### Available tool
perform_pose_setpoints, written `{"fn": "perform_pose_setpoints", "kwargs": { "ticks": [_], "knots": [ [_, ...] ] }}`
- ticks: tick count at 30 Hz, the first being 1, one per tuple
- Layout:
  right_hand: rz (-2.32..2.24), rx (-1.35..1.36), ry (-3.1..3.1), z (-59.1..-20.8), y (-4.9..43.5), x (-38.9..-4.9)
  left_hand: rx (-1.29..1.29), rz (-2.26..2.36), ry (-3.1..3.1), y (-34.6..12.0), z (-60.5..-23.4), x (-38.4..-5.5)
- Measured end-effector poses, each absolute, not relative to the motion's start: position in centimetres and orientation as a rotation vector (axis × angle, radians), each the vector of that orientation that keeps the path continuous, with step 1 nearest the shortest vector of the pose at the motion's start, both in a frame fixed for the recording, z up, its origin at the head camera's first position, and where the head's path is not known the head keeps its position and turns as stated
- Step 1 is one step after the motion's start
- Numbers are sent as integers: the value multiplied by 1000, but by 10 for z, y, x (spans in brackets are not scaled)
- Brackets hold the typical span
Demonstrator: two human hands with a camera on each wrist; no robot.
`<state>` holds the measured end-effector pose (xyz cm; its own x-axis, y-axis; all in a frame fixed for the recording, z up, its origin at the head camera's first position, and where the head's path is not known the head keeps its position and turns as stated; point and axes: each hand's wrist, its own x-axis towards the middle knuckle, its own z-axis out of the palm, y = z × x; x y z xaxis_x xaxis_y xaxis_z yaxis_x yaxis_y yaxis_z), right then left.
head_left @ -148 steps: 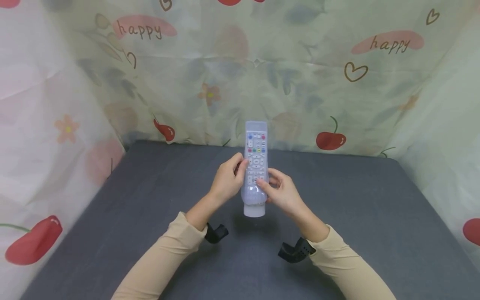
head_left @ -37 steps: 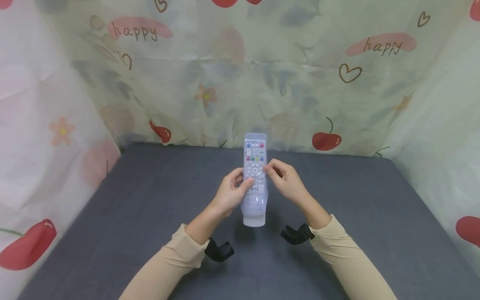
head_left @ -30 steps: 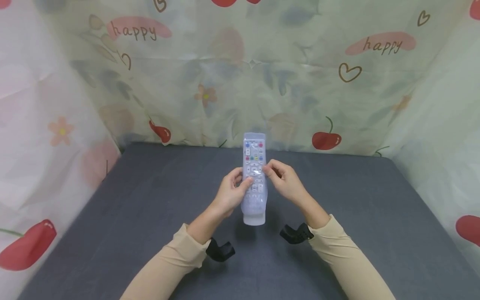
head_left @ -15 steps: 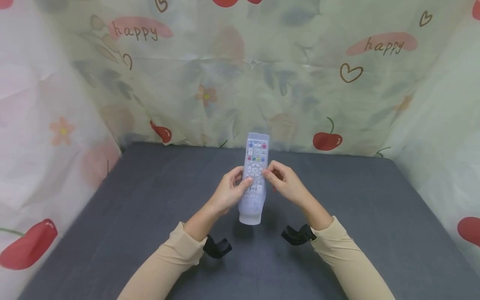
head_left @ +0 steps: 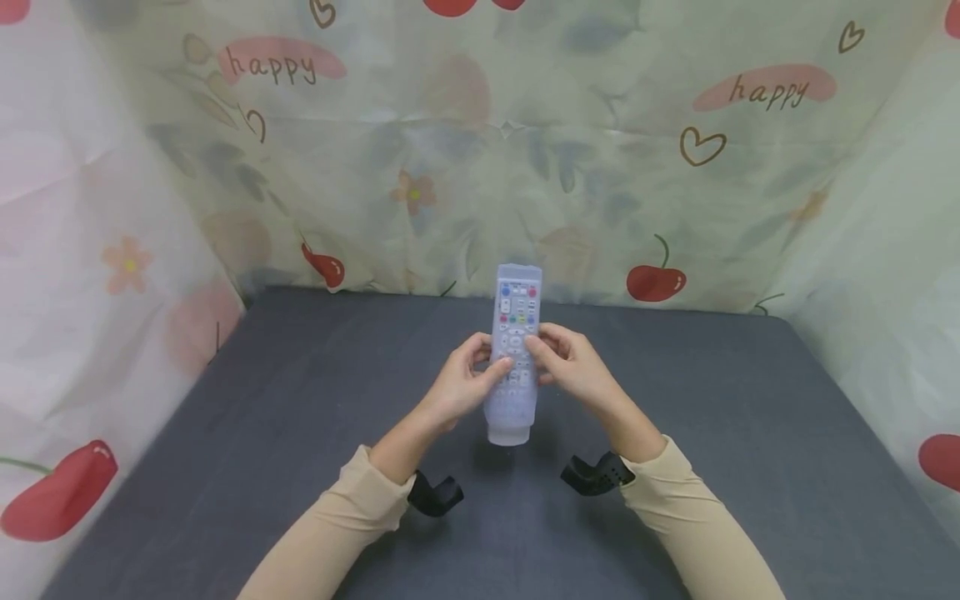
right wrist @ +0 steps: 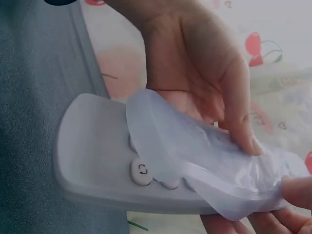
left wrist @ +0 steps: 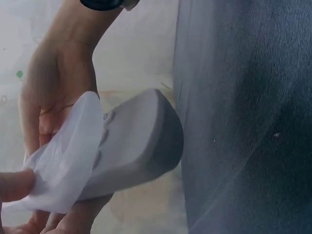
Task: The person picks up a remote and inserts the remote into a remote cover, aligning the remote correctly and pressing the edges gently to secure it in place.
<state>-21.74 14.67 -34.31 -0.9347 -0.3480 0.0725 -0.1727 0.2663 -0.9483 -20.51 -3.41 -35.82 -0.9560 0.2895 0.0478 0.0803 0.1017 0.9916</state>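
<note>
A white remote control point(head_left: 508, 437) stands nearly upright in the air above the table, its buttons facing me. A translucent sleeve point(head_left: 512, 408) covers most of it, and only the lower end is bare. My left hand point(head_left: 459, 383) grips its left side, thumb across the face. Slightly higher, my right hand point(head_left: 576, 365) grips the right edge with the thumb on the buttons. In the right wrist view the sleeve point(right wrist: 156, 136) has a loose, flared mouth around the remote point(right wrist: 90, 146). The left wrist view shows the same gap between sleeve point(left wrist: 66, 156) and remote point(left wrist: 129, 131).
A dark grey table point(head_left: 337, 400) lies beneath both hands. Behind it hangs a printed curtain point(head_left: 525, 167), with more fabric at the left and right sides. Black wrist mounts point(head_left: 437, 497) stick out from the cuffs on each arm.
Earlier my left hand was higher than my right; the two have swapped heights. In the last second the remote tilted and shifted slightly right, and my right thumb came further onto its face.
</note>
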Motion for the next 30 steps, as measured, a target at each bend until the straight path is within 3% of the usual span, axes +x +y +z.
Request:
{"fn": "perform_pose_setpoints", "kwargs": {
  "ticks": [8, 16, 30],
  "knots": [
    [-1780, -506, 2382, -342, 144, -215, 351, 1753, 2456, -42, -348, -209],
    [-1738, -501, 2379, -342, 140, -214, 383, 1891, 2715, -45, -336, -214],
    [-1763, -430, 2409, -341, 136, -208, 643, 1314, 3230, -40, -338, -208]
  ]
}}
